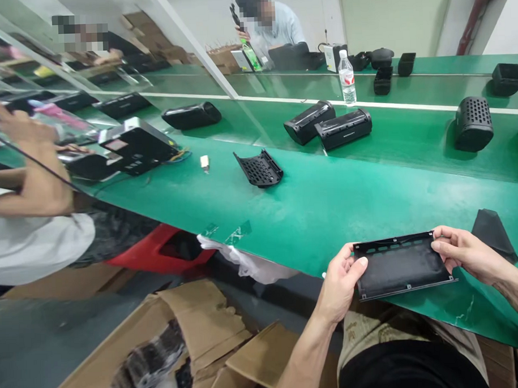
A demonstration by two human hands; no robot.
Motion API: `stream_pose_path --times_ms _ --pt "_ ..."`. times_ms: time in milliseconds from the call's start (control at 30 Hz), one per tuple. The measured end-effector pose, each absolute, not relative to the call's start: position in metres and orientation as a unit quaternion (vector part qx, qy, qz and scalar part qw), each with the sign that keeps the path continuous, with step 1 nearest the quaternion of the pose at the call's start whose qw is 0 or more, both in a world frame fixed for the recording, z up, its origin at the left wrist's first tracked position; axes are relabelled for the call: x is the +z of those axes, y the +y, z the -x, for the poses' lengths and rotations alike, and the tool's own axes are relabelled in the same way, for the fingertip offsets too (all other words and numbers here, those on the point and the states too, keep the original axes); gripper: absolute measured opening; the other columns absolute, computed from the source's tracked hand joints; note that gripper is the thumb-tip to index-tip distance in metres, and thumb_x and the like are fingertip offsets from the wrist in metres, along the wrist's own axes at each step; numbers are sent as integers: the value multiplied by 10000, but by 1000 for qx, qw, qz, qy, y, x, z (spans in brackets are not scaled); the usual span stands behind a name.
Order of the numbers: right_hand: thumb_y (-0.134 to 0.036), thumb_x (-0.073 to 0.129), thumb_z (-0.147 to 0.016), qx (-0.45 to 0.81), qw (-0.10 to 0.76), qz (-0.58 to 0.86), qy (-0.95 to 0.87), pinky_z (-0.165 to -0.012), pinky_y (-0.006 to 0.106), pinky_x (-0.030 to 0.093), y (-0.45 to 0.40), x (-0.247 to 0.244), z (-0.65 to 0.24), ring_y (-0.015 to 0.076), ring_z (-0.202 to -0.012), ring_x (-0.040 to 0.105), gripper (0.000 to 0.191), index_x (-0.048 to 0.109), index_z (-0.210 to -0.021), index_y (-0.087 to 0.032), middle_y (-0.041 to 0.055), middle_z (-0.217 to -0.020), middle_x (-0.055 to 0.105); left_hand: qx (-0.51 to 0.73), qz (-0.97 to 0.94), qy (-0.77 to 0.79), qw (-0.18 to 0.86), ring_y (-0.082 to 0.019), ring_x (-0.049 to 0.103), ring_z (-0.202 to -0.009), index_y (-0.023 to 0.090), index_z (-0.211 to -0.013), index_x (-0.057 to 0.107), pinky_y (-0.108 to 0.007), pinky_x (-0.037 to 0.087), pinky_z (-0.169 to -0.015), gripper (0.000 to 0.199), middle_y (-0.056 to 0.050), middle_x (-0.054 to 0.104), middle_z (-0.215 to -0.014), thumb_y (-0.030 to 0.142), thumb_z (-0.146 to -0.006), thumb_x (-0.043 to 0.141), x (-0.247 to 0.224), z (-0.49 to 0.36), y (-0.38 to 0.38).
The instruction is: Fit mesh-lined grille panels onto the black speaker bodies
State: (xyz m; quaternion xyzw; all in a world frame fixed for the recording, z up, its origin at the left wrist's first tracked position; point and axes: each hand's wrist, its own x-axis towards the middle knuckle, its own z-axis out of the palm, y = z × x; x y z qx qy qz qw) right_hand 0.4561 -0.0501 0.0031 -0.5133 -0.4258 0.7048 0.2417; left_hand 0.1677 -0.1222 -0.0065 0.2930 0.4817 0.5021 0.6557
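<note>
A black rectangular plastic panel [400, 268] with a raised rim, small screw tabs and a row of slots is held at the table's front edge, its hollow side facing me. My left hand [340, 279] grips its left end, thumb over the rim. At the right end, my right hand [462, 252] pinches the panel between thumb and fingers. Just beyond my right hand lies a dark flat piece [494, 235] on the green table. Farther left on the table rests a curved black perforated grille [260, 168].
Black speaker-like housings [345, 128] lie beyond on the green surface [318, 197], near a water bottle [347, 78]. An open cardboard box [212, 314] stands below the edge. A co-worker's arm [37, 168] is at the left; another person [278, 23] sits across.
</note>
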Motion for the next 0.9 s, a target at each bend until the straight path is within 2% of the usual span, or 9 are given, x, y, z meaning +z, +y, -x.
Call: stream_pose_path --times_ms 100,233,333,467,633,800,900 --pt "-648 936 -686 701 244 519 -424 -473 264 484 -55 1 -455 123 -500 542 594 572 -914 -238 -62 -619 556 501 -295 480 658 -244 731 -1035 177 -1237 701 -306 544 -900 559 -89 805 -1099 500 -813 869 -9 -169 -127" --pt "-680 919 -686 699 251 524 -417 -464 252 459 -58 0 -455 118 -501 516 599 578 -904 -238 -58 -610 546 497 -282 479 666 -261 740 -1024 181 -1277 696 -328 555 -886 561 -95 809 -1090 451 -812 858 -13 -171 -130" --pt "-702 910 -690 694 254 530 -417 -471 243 442 -60 1 -455 109 -514 484 615 584 -924 -236 -64 -622 515 497 -277 475 672 -275 737 -1063 181 -1287 691 -357 561 -931 558 -104 806 -1116 420 -810 852 -14 -172 -133" --pt "-639 949 -680 681 256 519 -448 -505 228 434 -63 4 -456 94 -569 454 608 608 -968 -225 -66 -696 500 496 -278 468 677 -278 727 -1115 182 -1304 675 -367 544 -984 567 -111 797 -1174 406 -813 849 -15 -171 -136" --pt "-599 944 -697 677 262 517 -453 -520 231 422 -67 5 -456 105 -616 460 598 630 -1038 -223 -49 -766 507 493 -286 459 681 -261 736 -1054 185 -1333 655 -341 552 -917 574 -109 797 -1155 426 -843 834 -19 -171 -139" --pt "-746 906 -645 675 257 552 -416 -481 233 355 -69 3 -454 96 -552 374 700 600 -1008 -232 -78 -685 423 500 -284 447 685 -222 738 -959 191 -1278 675 -290 544 -838 522 -82 802 -1060 420 -842 849 -20 -172 -141" --pt "-766 914 -617 665 258 556 -426 -480 231 328 -70 2 -453 94 -556 353 719 576 -960 -232 -79 -668 428 503 -277 439 691 -209 737 -901 189 -1261 679 -282 541 -806 510 -72 801 -1007 415 -840 856 -19 -173 -140"
